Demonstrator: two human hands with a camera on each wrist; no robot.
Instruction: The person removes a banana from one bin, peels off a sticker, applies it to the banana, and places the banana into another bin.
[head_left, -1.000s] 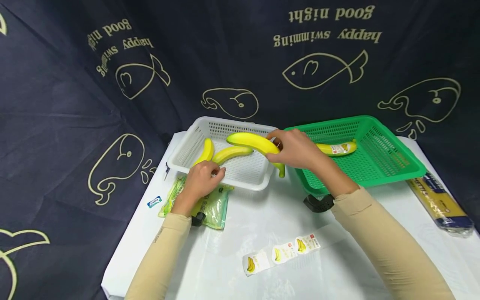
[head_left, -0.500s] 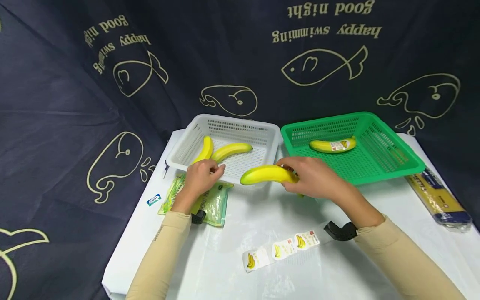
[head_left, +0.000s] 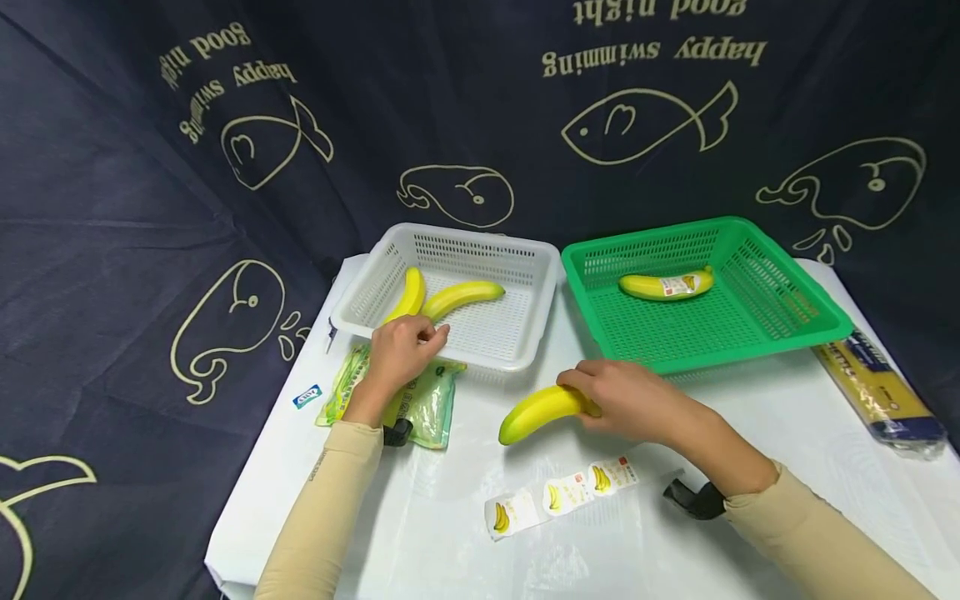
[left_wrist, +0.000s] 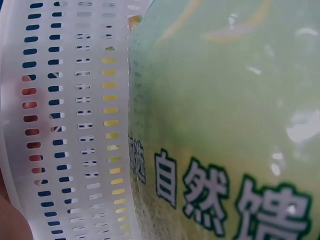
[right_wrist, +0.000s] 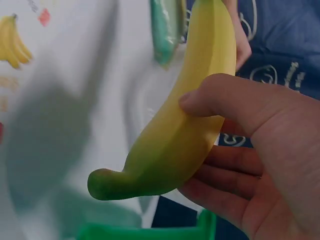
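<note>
Right hand (head_left: pixel 633 402) gripped the banana (head_left: pixel 538 412) low over the worktop (head_left: pixel 465 475) beside the sticker strip (head_left: pixel 562 500) (labelling looked the step in hand, calling for a peeled sticker) while the left hand (head_left: pixel 401 354) curled over the white basket (head_left: pixel 540 287) rim.

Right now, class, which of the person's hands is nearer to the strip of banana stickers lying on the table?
Right. The right hand, holding a banana, is just above the sticker strip; the left hand rests farther off at the white basket.
</note>
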